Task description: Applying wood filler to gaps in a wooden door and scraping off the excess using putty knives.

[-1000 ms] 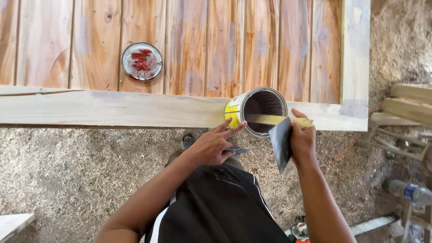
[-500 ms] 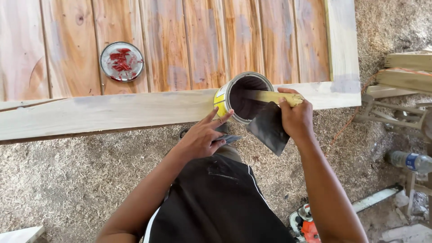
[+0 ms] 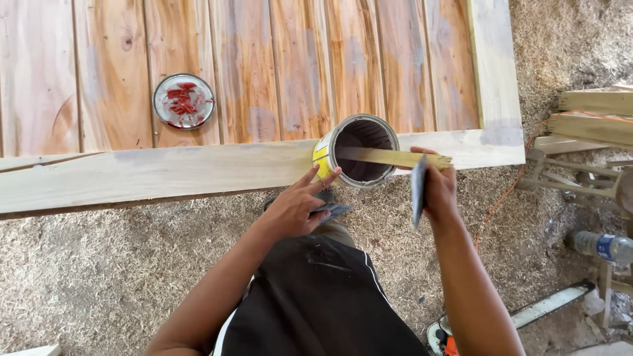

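An open yellow-sided tin can (image 3: 359, 150) tilts on the pale lower rail (image 3: 158, 175) of a wooden panel. My left hand (image 3: 297, 204) steadies the can's side with spread fingers while pinning a small dark scraper blade (image 3: 333, 211) under its palm. My right hand (image 3: 438, 188) grips a yellowish wooden stick (image 3: 395, 157) whose tip reaches into the can, and the same hand also holds a dark flat scraper (image 3: 418, 190), seen edge-on and pointing down.
The can's round lid (image 3: 184, 101), smeared red, lies on the reddish planks (image 3: 283, 66). Sawdust covers the ground. Stacked timber (image 3: 593, 112) is at the right, with a plastic bottle (image 3: 603, 246) and a chainsaw (image 3: 527, 320) lower right.
My right hand has turned the dark scraper from flat-on to edge-on and shifted slightly down. The view has moved a little. My left hand stays on the can.
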